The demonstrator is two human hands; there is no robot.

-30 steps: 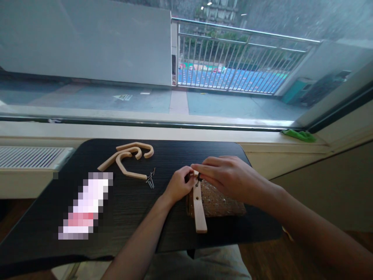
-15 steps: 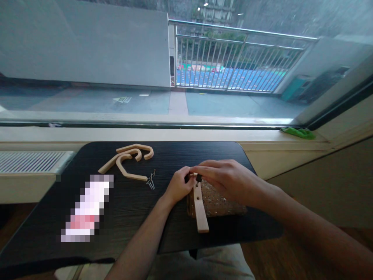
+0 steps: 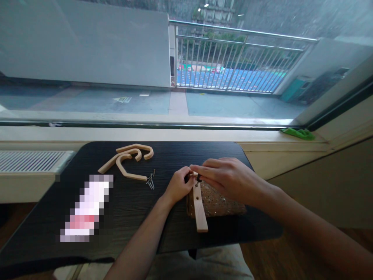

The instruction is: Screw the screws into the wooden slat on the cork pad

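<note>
While the left hand [image 3: 181,183] pinches the wooden strip [image 3: 201,214], the right, gripping a dark tool [image 3: 199,178], partly hides it.

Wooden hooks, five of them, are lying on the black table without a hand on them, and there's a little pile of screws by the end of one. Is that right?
Not quite: the head view shows three wooden hooks lying there, not five. They are on the black table without a hand on them, and the screws are by the end of one.
</note>
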